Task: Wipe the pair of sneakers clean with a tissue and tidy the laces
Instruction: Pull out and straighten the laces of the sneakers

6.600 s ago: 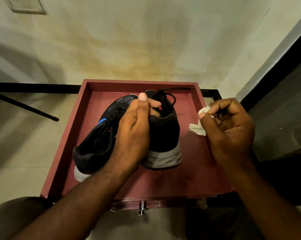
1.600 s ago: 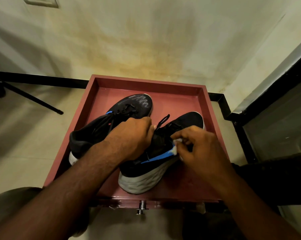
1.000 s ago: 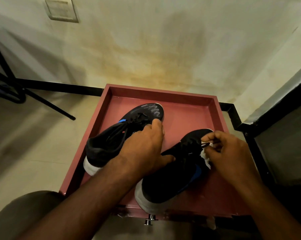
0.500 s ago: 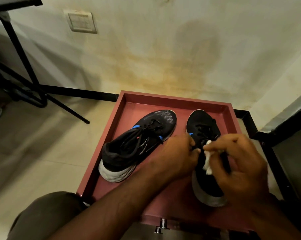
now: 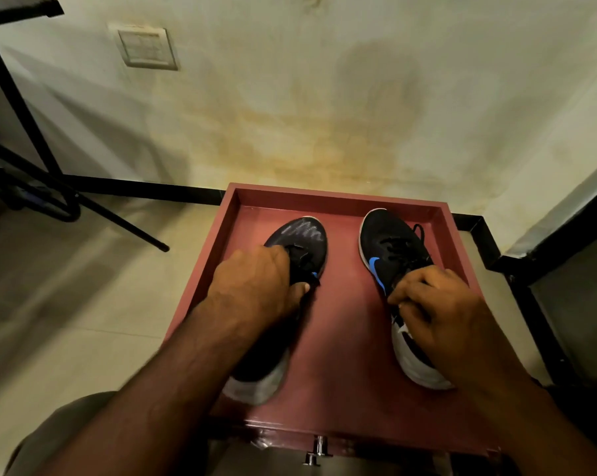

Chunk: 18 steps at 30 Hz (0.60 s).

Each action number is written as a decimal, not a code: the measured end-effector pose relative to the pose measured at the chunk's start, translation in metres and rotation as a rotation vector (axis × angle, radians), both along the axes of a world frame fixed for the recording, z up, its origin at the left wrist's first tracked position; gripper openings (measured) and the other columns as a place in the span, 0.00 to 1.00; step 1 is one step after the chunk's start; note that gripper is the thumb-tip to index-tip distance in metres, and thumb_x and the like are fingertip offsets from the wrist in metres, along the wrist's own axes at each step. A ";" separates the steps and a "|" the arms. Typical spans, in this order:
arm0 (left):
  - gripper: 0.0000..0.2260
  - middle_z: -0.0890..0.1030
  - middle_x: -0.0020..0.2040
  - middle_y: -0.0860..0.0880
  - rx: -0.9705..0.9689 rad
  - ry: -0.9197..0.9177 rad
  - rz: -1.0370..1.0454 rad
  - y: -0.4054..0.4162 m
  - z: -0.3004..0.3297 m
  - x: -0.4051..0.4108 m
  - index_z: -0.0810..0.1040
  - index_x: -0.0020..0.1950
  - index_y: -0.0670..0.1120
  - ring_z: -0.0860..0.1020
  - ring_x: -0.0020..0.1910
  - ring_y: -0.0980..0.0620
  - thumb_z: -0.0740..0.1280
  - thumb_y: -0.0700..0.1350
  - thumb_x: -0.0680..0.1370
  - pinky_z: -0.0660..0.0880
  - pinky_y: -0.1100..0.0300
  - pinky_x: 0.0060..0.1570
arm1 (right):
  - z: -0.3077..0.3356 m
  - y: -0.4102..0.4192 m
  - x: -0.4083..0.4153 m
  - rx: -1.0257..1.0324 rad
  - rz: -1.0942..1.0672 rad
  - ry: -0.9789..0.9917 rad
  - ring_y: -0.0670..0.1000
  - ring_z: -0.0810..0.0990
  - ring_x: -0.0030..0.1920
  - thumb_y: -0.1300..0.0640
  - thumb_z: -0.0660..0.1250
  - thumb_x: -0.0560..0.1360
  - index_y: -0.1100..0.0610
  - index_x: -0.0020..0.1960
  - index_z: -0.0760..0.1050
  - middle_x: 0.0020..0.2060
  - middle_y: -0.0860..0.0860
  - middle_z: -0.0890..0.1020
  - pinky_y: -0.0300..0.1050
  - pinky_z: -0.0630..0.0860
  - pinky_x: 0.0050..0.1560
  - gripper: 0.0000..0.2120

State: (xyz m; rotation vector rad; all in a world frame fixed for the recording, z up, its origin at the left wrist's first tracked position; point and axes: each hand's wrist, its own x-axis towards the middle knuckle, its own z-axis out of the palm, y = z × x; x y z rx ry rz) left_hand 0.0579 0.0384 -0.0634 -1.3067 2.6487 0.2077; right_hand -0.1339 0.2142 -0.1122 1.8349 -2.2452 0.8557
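Two black sneakers with white soles and blue marks stand side by side, toes toward the wall, in a red tray (image 5: 338, 195). My left hand (image 5: 252, 286) grips the left sneaker (image 5: 304, 235) over its laces and tongue, covering its middle. My right hand (image 5: 441, 317) lies on the rear half of the right sneaker (image 5: 390, 242), fingers curled round its collar. A white sliver of what may be the tissue (image 5: 402, 328) shows under those fingers; the rest is hidden. Black laces lie loose across the right sneaker's top.
The tray sits on a low unit with a metal knob (image 5: 319, 453) at its front edge. A stained wall rises just behind it. Black stand legs (image 5: 118, 221) cross the floor at left. A black frame (image 5: 530, 304) runs close along the right.
My left hand left the right sneaker and took hold of the left one, which turned straight. Both sneakers now sit parallel and farther apart. The tissue has almost vanished under my right fingers.
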 end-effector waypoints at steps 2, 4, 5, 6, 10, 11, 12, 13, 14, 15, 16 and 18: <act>0.28 0.80 0.51 0.48 0.062 0.058 0.011 -0.004 0.003 0.002 0.77 0.65 0.48 0.80 0.48 0.48 0.64 0.69 0.77 0.81 0.52 0.50 | 0.002 0.001 -0.003 -0.043 -0.046 -0.031 0.51 0.81 0.47 0.67 0.69 0.75 0.58 0.45 0.84 0.45 0.51 0.83 0.32 0.73 0.53 0.07; 0.28 0.83 0.54 0.49 0.130 0.127 0.020 -0.010 0.002 0.004 0.78 0.65 0.50 0.83 0.50 0.48 0.67 0.69 0.75 0.83 0.52 0.51 | 0.006 0.003 -0.003 -0.118 -0.068 -0.100 0.49 0.82 0.47 0.69 0.70 0.75 0.59 0.45 0.85 0.46 0.51 0.83 0.32 0.75 0.52 0.08; 0.27 0.84 0.55 0.49 0.158 0.145 0.021 -0.012 0.002 0.005 0.78 0.65 0.49 0.83 0.51 0.49 0.68 0.68 0.75 0.83 0.51 0.52 | 0.009 0.003 -0.002 -0.156 -0.065 -0.124 0.49 0.83 0.47 0.68 0.69 0.75 0.59 0.45 0.86 0.46 0.51 0.83 0.35 0.78 0.52 0.08; 0.27 0.84 0.56 0.49 0.176 0.155 0.018 -0.013 0.002 0.006 0.78 0.65 0.49 0.84 0.52 0.49 0.69 0.67 0.76 0.83 0.51 0.53 | 0.011 0.003 -0.002 -0.183 -0.052 -0.138 0.49 0.83 0.47 0.67 0.68 0.75 0.59 0.45 0.86 0.45 0.51 0.83 0.38 0.79 0.51 0.08; 0.22 0.83 0.55 0.49 0.119 0.156 -0.025 -0.009 0.001 0.004 0.78 0.64 0.50 0.83 0.50 0.50 0.68 0.64 0.78 0.82 0.54 0.50 | 0.009 0.004 0.005 -0.152 0.049 -0.161 0.48 0.83 0.47 0.62 0.66 0.76 0.59 0.45 0.85 0.46 0.49 0.83 0.43 0.81 0.49 0.08; 0.21 0.83 0.55 0.50 0.114 0.160 -0.033 -0.009 0.001 0.003 0.78 0.64 0.51 0.83 0.50 0.50 0.67 0.63 0.78 0.82 0.55 0.49 | 0.007 0.004 0.006 -0.129 0.069 -0.164 0.48 0.83 0.48 0.61 0.65 0.76 0.58 0.46 0.85 0.46 0.49 0.83 0.45 0.81 0.49 0.09; 0.20 0.83 0.55 0.50 0.118 0.163 -0.037 -0.008 0.002 0.002 0.79 0.63 0.51 0.82 0.50 0.50 0.67 0.63 0.78 0.81 0.55 0.49 | 0.006 0.004 0.008 -0.115 0.084 -0.168 0.48 0.83 0.48 0.60 0.65 0.76 0.58 0.46 0.84 0.46 0.48 0.83 0.47 0.82 0.49 0.09; 0.20 0.83 0.55 0.50 0.126 0.168 -0.040 -0.007 0.002 0.002 0.79 0.63 0.51 0.82 0.50 0.50 0.67 0.63 0.78 0.81 0.55 0.49 | 0.005 0.004 0.008 -0.110 0.092 -0.171 0.48 0.83 0.48 0.60 0.65 0.76 0.58 0.46 0.84 0.46 0.48 0.82 0.47 0.82 0.49 0.09; 0.19 0.83 0.55 0.50 0.133 0.175 -0.044 -0.008 0.003 0.001 0.79 0.62 0.51 0.82 0.50 0.51 0.67 0.63 0.78 0.81 0.55 0.49 | 0.005 0.004 0.009 -0.111 0.095 -0.175 0.48 0.83 0.48 0.60 0.65 0.76 0.58 0.46 0.84 0.46 0.48 0.83 0.47 0.82 0.49 0.09; 0.19 0.83 0.55 0.50 0.143 0.184 -0.049 -0.008 0.003 0.002 0.80 0.62 0.52 0.82 0.51 0.51 0.67 0.63 0.78 0.81 0.56 0.50 | 0.006 0.004 0.008 -0.118 0.094 -0.178 0.47 0.83 0.48 0.60 0.65 0.76 0.58 0.46 0.84 0.46 0.48 0.83 0.46 0.82 0.49 0.09; 0.18 0.83 0.55 0.51 0.155 0.195 -0.052 -0.009 0.003 0.002 0.80 0.61 0.52 0.82 0.51 0.52 0.68 0.63 0.79 0.81 0.56 0.51 | 0.007 0.004 0.008 -0.125 0.092 -0.179 0.47 0.83 0.48 0.61 0.65 0.76 0.59 0.46 0.84 0.46 0.48 0.83 0.45 0.82 0.49 0.09; 0.15 0.83 0.54 0.52 0.176 0.224 -0.049 -0.010 0.003 0.003 0.81 0.58 0.53 0.82 0.51 0.52 0.68 0.61 0.79 0.81 0.56 0.51 | 0.008 0.004 0.009 -0.132 0.090 -0.176 0.47 0.83 0.48 0.62 0.65 0.75 0.59 0.46 0.85 0.45 0.48 0.83 0.44 0.81 0.49 0.09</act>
